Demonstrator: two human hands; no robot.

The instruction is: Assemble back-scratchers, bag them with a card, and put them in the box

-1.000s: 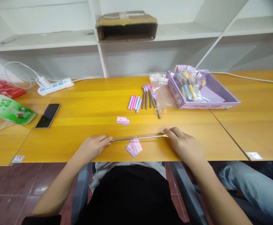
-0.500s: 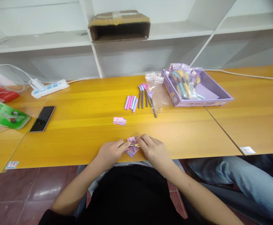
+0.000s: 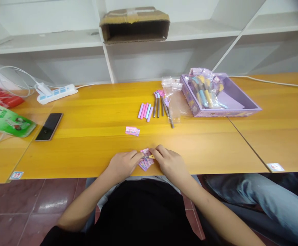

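Observation:
At the table's front edge, my left hand (image 3: 124, 164) is closed on the dark metal shaft of a small back scratcher with a yellow end (image 3: 152, 156). My right hand (image 3: 169, 162) pinches that yellow end; fingers partly hide it. Beneath the scratcher lie several pink and purple printed cards (image 3: 145, 164). Farther back are two more overlapping cards (image 3: 132, 131). Pastel handle tubes (image 3: 145, 112) lie in a row, beside several metal-shafted scratchers with hand-shaped heads (image 3: 161, 104) in purple, blue and pink.
Behind on the right, a purple box (image 3: 228, 112) holds bagged scratchers (image 3: 204, 92), with clear plastic bags (image 3: 175, 95) beside it. On the left are a phone (image 3: 48, 126), a power strip (image 3: 58, 94) and a green package (image 3: 9, 121). A person's jeans-clad leg (image 3: 264, 191) shows at right.
The view has shifted slightly, so things sit a little farther right. Both hands keep their hold on the back scratcher, with little visible movement.

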